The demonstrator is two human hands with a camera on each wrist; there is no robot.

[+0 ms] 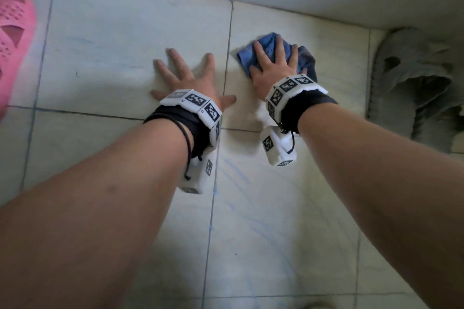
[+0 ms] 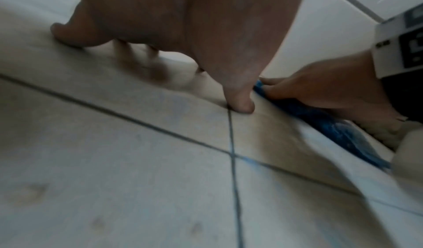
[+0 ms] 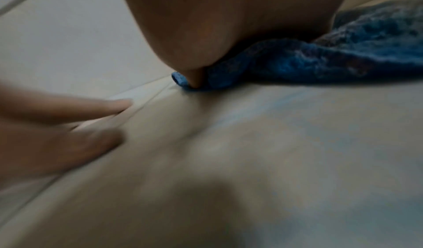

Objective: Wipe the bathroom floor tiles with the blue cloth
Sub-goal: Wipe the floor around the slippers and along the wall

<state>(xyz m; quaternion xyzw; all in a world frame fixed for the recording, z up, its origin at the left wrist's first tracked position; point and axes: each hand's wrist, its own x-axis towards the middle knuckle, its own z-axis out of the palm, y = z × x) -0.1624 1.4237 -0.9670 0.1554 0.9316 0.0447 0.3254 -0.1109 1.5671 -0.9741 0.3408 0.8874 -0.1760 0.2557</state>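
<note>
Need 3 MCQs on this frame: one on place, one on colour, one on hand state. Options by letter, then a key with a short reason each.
1. Where is the blue cloth?
A. under the right hand
B. under the left hand
C. on the slipper

2. What colour is the slipper at the far left?
A. green
B. pink
C. black

3. How does the left hand lie?
A. fist around the cloth
B. lifted clear of the floor tiles
C. fingers spread, flat on the tile

Key: 1 A, the head view shows the cloth pressed beneath the right palm. 2 B, it is plainly pink. 3 C, the hand is splayed on bare tile and holds nothing.
</note>
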